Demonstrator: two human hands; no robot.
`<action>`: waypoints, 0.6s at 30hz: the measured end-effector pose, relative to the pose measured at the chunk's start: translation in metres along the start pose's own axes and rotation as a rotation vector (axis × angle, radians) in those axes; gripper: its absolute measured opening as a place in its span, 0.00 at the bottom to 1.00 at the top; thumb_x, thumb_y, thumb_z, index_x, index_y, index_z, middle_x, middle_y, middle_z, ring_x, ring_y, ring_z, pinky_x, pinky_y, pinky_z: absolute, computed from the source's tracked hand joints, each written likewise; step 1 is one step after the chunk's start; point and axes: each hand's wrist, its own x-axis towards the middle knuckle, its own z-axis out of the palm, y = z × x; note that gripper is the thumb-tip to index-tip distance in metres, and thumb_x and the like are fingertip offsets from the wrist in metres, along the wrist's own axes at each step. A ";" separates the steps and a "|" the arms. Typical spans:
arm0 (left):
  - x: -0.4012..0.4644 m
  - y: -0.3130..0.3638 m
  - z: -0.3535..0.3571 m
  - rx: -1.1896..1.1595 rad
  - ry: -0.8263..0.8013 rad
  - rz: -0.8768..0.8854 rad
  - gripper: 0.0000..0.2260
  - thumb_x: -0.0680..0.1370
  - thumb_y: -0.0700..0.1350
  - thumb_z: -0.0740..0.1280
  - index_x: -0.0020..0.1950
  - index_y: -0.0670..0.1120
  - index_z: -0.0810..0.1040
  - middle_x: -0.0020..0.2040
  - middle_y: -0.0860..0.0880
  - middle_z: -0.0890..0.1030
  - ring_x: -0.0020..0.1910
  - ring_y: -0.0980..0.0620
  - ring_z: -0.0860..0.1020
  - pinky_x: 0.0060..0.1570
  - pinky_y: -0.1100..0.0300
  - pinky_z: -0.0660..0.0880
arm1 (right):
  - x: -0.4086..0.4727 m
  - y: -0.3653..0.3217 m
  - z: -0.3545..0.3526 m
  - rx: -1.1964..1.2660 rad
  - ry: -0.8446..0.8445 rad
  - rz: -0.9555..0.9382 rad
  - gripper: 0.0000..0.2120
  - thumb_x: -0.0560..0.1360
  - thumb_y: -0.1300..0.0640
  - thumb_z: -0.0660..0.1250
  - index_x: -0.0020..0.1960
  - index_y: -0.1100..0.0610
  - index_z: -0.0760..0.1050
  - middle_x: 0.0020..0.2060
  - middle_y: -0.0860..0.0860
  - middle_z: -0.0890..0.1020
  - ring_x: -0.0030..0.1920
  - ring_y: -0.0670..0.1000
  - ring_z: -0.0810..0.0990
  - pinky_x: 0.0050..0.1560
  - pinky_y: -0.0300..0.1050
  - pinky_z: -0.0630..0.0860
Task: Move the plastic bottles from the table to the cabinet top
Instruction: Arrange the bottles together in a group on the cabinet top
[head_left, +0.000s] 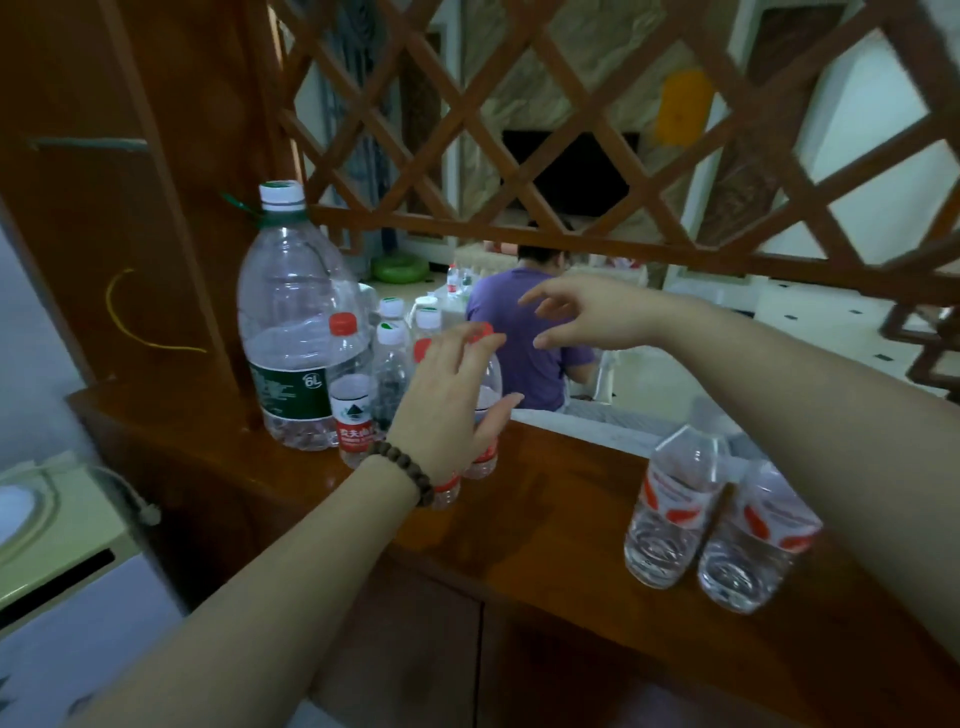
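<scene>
On the wooden counter (545, 519), small plastic bottles (353, 395) cluster beside a large bottle (291, 322); two more bottles (675, 509) stand apart. The left hand (447, 405) hovers spread at a red-capped bottle (488, 395), gripping nothing. The right hand (597, 312) hangs loosely spread above.

Large bottle (291, 332) label — "6L" (other labels unreadable).
</scene>
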 end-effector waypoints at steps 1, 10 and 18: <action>0.003 0.012 0.006 -0.047 -0.015 0.025 0.24 0.77 0.55 0.62 0.68 0.42 0.70 0.65 0.42 0.70 0.65 0.46 0.68 0.64 0.53 0.66 | -0.014 0.005 -0.008 -0.017 0.000 0.019 0.27 0.73 0.49 0.71 0.69 0.50 0.68 0.63 0.52 0.76 0.62 0.49 0.76 0.61 0.41 0.70; 0.014 0.115 0.058 -0.486 -0.281 0.025 0.39 0.71 0.59 0.72 0.75 0.46 0.59 0.71 0.47 0.65 0.70 0.50 0.64 0.68 0.53 0.65 | -0.155 0.062 -0.045 0.034 0.102 0.285 0.29 0.71 0.47 0.71 0.70 0.48 0.67 0.67 0.51 0.73 0.68 0.49 0.70 0.63 0.42 0.67; 0.009 0.148 0.090 -0.603 -0.334 -0.157 0.44 0.66 0.49 0.79 0.74 0.54 0.55 0.73 0.50 0.65 0.68 0.50 0.69 0.64 0.49 0.72 | -0.219 0.094 0.003 0.220 0.250 0.537 0.47 0.67 0.48 0.76 0.77 0.47 0.51 0.73 0.55 0.64 0.71 0.56 0.66 0.63 0.46 0.66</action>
